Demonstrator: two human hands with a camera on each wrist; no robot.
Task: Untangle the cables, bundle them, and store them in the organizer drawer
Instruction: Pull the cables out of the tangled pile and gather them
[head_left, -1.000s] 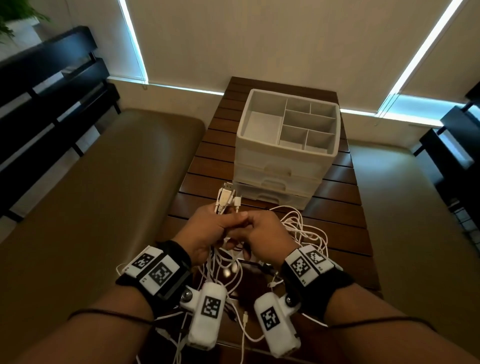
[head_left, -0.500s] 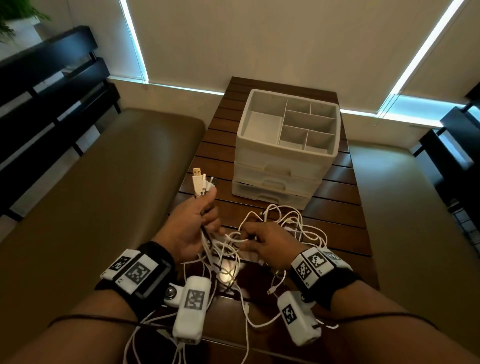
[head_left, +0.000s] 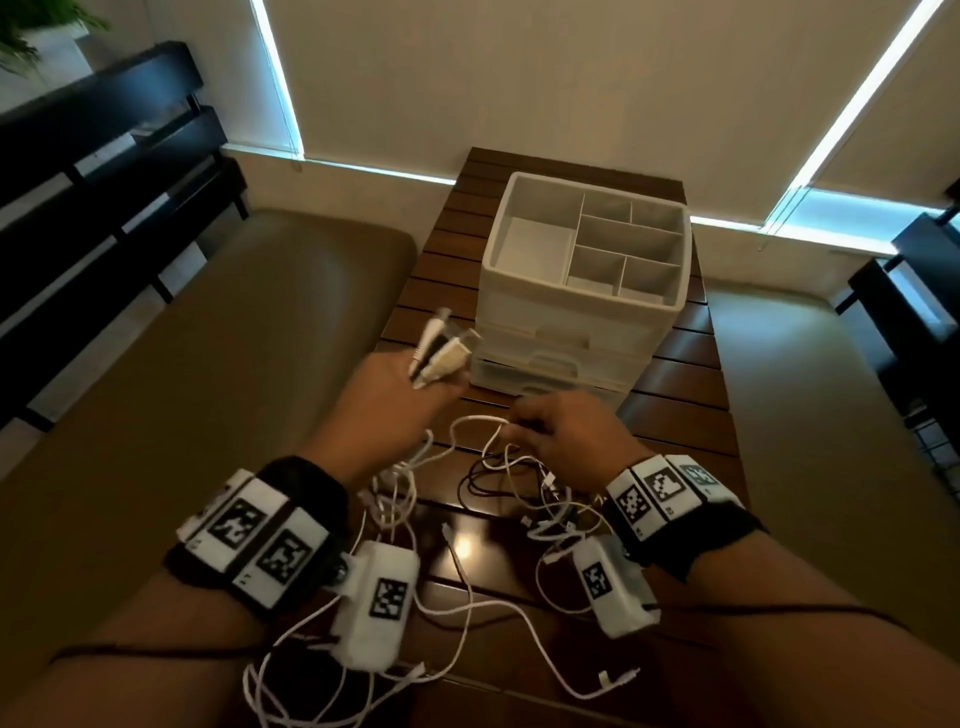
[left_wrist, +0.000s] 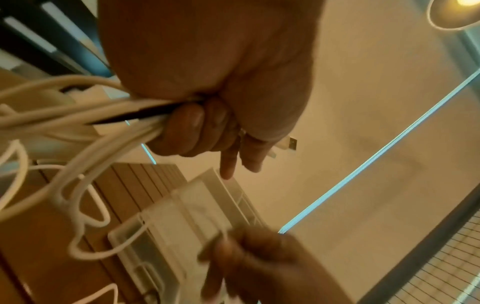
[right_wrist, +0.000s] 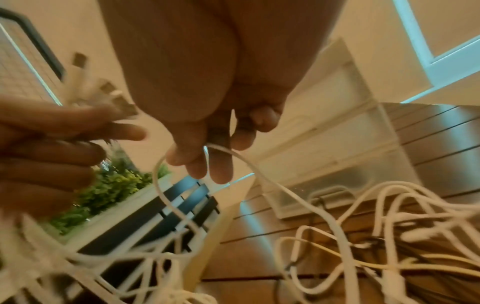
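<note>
A: Head view first. Your left hand (head_left: 400, 405) is up over the slatted wooden table (head_left: 680, 410), fist wrapped round a bunch of cable ends, and the plugs (head_left: 441, 353) poke out past your knuckles toward the organizer (head_left: 582, 291).

B: And your right hand (head_left: 566, 436) sits lower, just in front of the organizer's bottom drawer (head_left: 545, 371), fingers curled in on a white cable loop (head_left: 478, 423). The tangle of cables (head_left: 524, 493) lies on the table between your wrists, white strands with a black one mixed in.

A: The organizer's top tray is open to the camera and its drawers are pushed in.

B: Left wrist view now. Your left hand (left_wrist: 207, 107) clamps tight on the bundle (left_wrist: 78, 117): several white cables and one dark one run out of the fist to the left. The organizer (left_wrist: 187, 222) is below, blurred, and your other hand (left_wrist: 259, 267) is in front of it.

A: Right wrist view. Thumb and fingertips (right_wrist: 200, 164) of your right hand (right_wrist: 207, 92) pinch one thin white cable (right_wrist: 259, 174), which arcs down into the heap on the table. Your left hand (right_wrist: 52, 154) is at the left edge, plugs (right_wrist: 103, 92) fanned above it, blurred.

B: The clear bottom drawer (right_wrist: 337, 189) is right behind that strand.
</note>
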